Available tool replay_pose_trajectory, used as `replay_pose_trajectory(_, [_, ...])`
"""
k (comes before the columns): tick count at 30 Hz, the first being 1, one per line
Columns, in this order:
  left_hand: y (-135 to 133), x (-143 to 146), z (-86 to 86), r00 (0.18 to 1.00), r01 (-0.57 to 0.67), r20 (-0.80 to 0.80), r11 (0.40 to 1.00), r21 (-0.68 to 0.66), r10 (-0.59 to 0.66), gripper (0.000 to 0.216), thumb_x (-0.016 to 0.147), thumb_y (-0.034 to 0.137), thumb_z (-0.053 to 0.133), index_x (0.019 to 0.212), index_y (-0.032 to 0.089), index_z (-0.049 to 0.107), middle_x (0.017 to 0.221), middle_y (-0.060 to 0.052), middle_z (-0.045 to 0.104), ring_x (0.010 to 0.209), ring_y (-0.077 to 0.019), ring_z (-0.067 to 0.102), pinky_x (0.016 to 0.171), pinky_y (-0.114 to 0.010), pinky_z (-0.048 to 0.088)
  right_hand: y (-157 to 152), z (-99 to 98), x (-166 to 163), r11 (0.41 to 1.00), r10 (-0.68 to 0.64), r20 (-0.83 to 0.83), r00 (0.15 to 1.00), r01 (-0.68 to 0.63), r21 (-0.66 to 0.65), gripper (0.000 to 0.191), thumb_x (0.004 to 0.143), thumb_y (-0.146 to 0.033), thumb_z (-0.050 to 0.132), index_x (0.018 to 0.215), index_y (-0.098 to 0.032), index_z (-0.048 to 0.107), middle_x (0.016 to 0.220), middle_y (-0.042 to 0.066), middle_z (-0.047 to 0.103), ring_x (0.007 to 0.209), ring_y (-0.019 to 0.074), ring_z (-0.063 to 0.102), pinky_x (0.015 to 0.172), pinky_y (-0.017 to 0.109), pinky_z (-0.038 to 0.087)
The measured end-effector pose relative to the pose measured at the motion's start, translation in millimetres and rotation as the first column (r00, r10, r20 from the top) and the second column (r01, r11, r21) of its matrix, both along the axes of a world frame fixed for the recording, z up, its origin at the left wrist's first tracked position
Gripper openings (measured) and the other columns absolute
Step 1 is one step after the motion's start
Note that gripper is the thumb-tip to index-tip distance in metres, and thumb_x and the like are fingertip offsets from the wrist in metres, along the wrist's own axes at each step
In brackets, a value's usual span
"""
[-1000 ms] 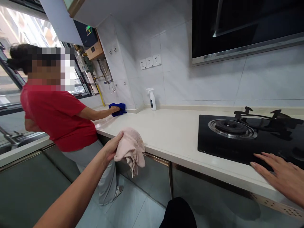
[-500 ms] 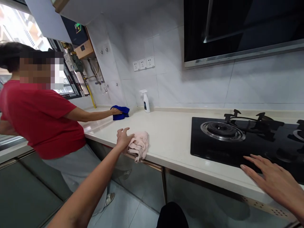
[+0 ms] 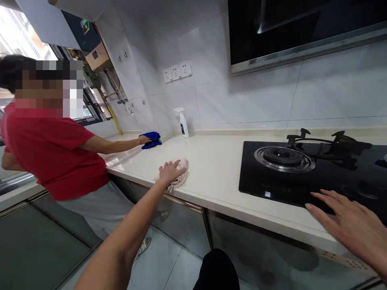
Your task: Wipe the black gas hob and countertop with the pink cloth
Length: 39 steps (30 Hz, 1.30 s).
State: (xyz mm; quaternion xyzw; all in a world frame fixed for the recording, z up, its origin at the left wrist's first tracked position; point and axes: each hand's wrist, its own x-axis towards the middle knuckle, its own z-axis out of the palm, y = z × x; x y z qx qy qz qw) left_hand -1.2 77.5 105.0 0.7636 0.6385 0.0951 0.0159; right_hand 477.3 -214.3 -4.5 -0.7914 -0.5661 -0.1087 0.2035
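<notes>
My left hand (image 3: 169,171) lies flat, fingers spread, on top of a pale pink cloth (image 3: 180,177) that rests on the cream countertop (image 3: 217,173) near its front edge. My right hand (image 3: 347,223) is stretched out with its fingers apart, resting on the front edge of the black glass gas hob (image 3: 302,177) at the lower right; it holds nothing.
A person in a red shirt (image 3: 48,153) stands at the left and presses a blue cloth (image 3: 151,139) to the counter's far corner. A white spray bottle (image 3: 182,123) stands by the tiled wall. A burner with pan supports (image 3: 284,155) sits on the hob under a black hood (image 3: 302,28).
My left hand carried the pink cloth from over the counter's edge onto the countertop and now lies flat on it. My right hand has stayed on the hob's edge.
</notes>
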Motion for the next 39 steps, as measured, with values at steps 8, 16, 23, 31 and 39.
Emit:
replay_pose_trajectory(8, [-60, 102, -15.3, 0.938, 0.343, 0.020, 0.937, 0.066, -0.345, 0.061, 0.096, 0.056, 0.055, 0.152, 0.033, 0.052, 0.162, -0.009, 0.047, 0.151, -0.0301, 0.040, 0.120, -0.047, 0.035, 2, 3.0, -4, 0.999, 0.022, -0.037, 0.999, -0.021, 0.036, 0.074, 0.095, -0.070, 0.028, 0.138, -0.021, 0.062, 0.153, 0.014, 0.054, 0.147, 0.0357, 0.043, 0.121, 0.060, 0.033])
replay_pose_trajectory(16, [-119, 113, -46.6, 0.746, 0.567, 0.206, 0.767, 0.301, -0.633, 0.040, 0.088, 0.035, 0.065, 0.126, 0.028, 0.075, 0.141, -0.012, 0.067, 0.136, -0.0302, 0.058, 0.113, -0.050, 0.046, 7, -12.6, 12, 0.993, 0.058, -0.048, 0.997, -0.052, 0.106, 0.073, 0.091, -0.074, 0.035, 0.133, -0.024, 0.065, 0.149, 0.012, 0.059, 0.143, 0.0360, 0.048, 0.118, 0.062, 0.036])
replay_pose_trajectory(23, [-80, 4, -50.2, 0.820, 0.417, 0.242, 0.831, 0.369, -0.519, 0.036, 0.086, 0.033, 0.059, 0.116, 0.027, 0.079, 0.132, -0.006, 0.073, 0.126, -0.0262, 0.066, 0.111, -0.040, 0.050, 6, -16.8, 18, 0.992, 0.076, -0.072, 0.994, -0.068, 0.111, 0.073, 0.089, -0.076, 0.037, 0.132, -0.026, 0.066, 0.148, 0.011, 0.060, 0.144, 0.0363, 0.047, 0.118, 0.061, 0.037])
replay_pose_trajectory(31, [-20, -109, -12.2, 0.974, -0.165, 0.191, 0.959, 0.232, 0.122, 0.049, 0.089, 0.038, 0.045, 0.127, 0.021, 0.073, 0.135, -0.008, 0.072, 0.129, -0.0291, 0.063, 0.107, -0.037, 0.050, 8, -22.2, 19, 0.987, 0.078, -0.064, 0.995, -0.067, 0.147, 0.074, 0.087, -0.079, 0.041, 0.132, -0.026, 0.067, 0.149, 0.012, 0.059, 0.141, 0.0380, 0.050, 0.114, 0.064, 0.039])
replay_pose_trajectory(39, [-38, -29, -6.3, 0.991, -0.094, 0.109, 0.977, 0.191, 0.074, 0.051, 0.092, 0.040, 0.045, 0.131, 0.018, 0.070, 0.139, -0.015, 0.068, 0.128, -0.0364, 0.062, 0.106, -0.048, 0.047, 18, -23.5, 8, 0.984, 0.012, 0.015, 1.000, -0.015, 0.177, 0.068, 0.091, -0.073, 0.038, 0.129, -0.027, 0.069, 0.146, 0.010, 0.062, 0.141, 0.0349, 0.051, 0.117, 0.062, 0.037])
